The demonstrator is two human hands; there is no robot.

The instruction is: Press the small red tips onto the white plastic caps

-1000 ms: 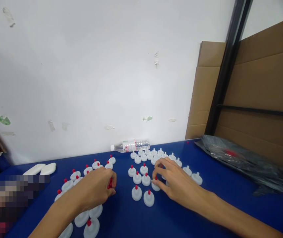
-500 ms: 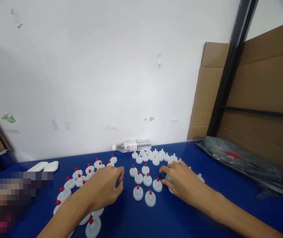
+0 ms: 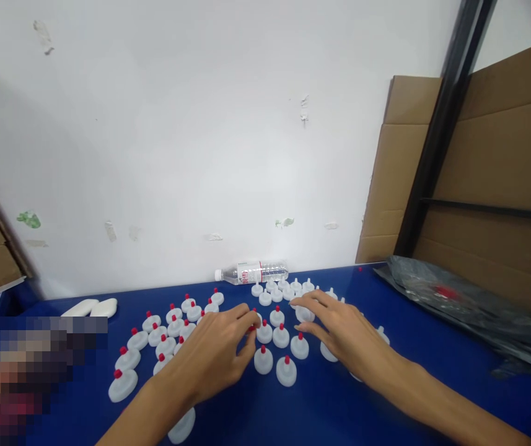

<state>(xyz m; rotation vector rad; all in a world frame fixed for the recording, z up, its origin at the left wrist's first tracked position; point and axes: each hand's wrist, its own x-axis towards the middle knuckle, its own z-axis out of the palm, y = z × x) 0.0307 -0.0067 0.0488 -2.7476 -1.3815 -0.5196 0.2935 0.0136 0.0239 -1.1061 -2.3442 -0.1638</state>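
Note:
My left hand reaches over the middle of the blue table, thumb and fingers pinched, with a bit of a small red cap showing at the fingertips. Close to it are white round lids with red-capped spouts, one of them a red-capped lid. My right hand is curled around a white lid, which sits between thumb and fingers; its spout is hidden. Behind that hand stands a group of white lids with bare spouts. Under its palm, another lid partly shows.
A clear plastic bottle lies against the wall. More red-capped lids stand at left, near two white oval pieces. Dark plastic sheeting and cardboard are at right. A blurred-out patch covers the lower left.
My left hand has moved right, towards the right hand, and a red cap now shows at its fingertips. My right hand has shifted slightly and now has a white lid between its fingers.

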